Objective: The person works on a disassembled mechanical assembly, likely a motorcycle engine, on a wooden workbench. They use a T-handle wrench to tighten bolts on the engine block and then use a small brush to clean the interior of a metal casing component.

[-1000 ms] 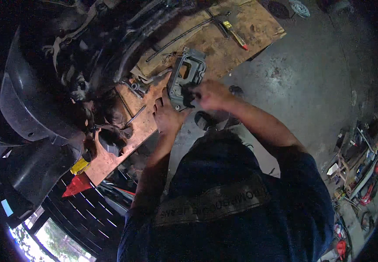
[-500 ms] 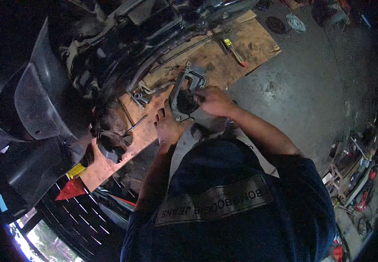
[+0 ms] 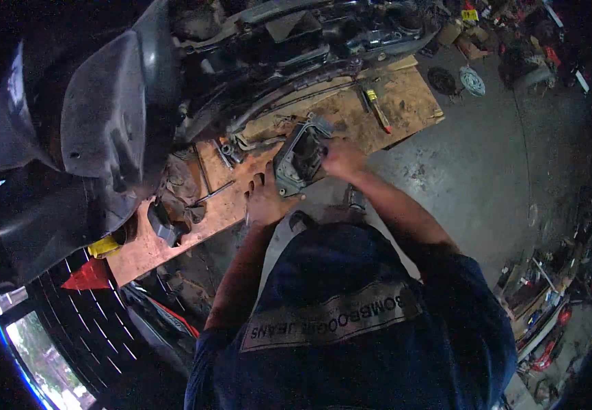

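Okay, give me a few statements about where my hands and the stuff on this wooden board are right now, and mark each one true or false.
1. Both hands are at the grey metal part on the wooden board. True: the left hand is at its lower edge, the right hand at its right side.
2. The yellow-handled tool is in the right hand. False: it lies on the board, apart from both hands.
3. The metal part hangs over the concrete floor. False: it is over the board.
4. A red triangle lies near the board's left end. True.
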A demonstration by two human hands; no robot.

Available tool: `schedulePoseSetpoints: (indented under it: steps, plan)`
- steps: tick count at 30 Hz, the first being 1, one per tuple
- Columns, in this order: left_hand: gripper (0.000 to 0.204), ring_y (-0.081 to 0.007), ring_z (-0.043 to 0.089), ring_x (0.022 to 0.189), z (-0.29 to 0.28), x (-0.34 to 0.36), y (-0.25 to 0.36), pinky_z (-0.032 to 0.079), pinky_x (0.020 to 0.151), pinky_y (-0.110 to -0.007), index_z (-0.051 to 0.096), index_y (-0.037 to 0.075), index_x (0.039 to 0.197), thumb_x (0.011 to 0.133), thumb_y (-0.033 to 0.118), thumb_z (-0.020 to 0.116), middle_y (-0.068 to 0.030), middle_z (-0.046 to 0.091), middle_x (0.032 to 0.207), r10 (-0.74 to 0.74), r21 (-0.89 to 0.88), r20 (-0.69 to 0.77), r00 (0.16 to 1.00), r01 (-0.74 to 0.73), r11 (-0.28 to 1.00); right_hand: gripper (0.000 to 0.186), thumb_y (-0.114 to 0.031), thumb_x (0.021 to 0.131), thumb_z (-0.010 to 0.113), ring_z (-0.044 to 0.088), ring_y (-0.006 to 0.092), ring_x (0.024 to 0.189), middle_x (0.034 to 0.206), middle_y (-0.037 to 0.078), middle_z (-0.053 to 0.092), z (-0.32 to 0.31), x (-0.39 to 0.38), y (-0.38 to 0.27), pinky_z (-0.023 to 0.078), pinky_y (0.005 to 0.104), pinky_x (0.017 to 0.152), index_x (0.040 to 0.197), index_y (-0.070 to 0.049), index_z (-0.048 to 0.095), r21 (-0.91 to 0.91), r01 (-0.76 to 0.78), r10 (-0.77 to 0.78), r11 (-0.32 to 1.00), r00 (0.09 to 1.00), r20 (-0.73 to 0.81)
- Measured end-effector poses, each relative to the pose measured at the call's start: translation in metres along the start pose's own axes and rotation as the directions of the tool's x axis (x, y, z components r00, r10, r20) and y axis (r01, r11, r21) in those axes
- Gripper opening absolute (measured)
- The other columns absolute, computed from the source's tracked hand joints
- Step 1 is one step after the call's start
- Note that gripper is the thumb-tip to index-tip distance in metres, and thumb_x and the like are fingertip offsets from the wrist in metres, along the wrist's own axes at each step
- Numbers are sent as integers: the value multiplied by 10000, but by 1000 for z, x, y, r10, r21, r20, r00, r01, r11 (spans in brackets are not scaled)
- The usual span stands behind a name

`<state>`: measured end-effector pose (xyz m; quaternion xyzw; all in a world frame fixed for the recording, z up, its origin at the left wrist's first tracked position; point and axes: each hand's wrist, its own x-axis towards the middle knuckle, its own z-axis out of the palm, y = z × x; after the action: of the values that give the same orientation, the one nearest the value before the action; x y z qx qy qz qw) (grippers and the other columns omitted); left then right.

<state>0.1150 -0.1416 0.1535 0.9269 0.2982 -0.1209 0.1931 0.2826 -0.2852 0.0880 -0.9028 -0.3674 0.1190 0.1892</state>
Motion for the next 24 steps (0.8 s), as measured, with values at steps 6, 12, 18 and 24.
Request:
schedulePoseSetpoints:
  steps: [6, 12, 18, 24]
  plan:
    - [1156, -495, 454, 1208, 9, 5, -19, 415, 985, -549, 250, 59, 1457, 585, 566, 815, -325, 405, 1354, 40, -45, -23, 999, -41, 998, 453, -260, 791, 589, 646, 370, 747, 821, 182, 648, -25, -1, -1, 526, 499, 655, 1230, -148, 605, -101, 42, -32, 994, 995, 93]
    - [1168, -467, 462, 1216, 8, 5, -14, 422, 978, -545, 242, 51, 1465, 587, 568, 815, -313, 407, 1360, 73, -26, -53, 996, -74, 997, 426, -186, 771, 585, 650, 369, 854, 939, 222, 652, -21, 11, 1, 527, 498, 698, 1180, -71, 616, -134, 172, -140, 976, 966, 218]
    - [1162, -464, 463, 1219, 7, 1, -14, 443, 959, -543, 228, 81, 1479, 597, 559, 815, -311, 416, 1358, 46, 23, -80, 996, -45, 999, 317, -205, 720, 636, 662, 358, 892, 897, 182, 682, -48, 32, -20, 527, 505, 747, 1020, -113, 681, -241, 221, -100, 945, 898, 429]
    - [1157, -462, 478, 1226, 8, 3, -17, 460, 976, -486, 227, 162, 1489, 574, 547, 823, -327, 394, 1390, 65, -68, -102, 993, -72, 995, 383, -177, 758, 597, 627, 379, 989, 953, 194, 673, -24, 25, -13, 517, 513, 763, 1101, -10, 632, -118, 132, -90, 984, 947, 309]
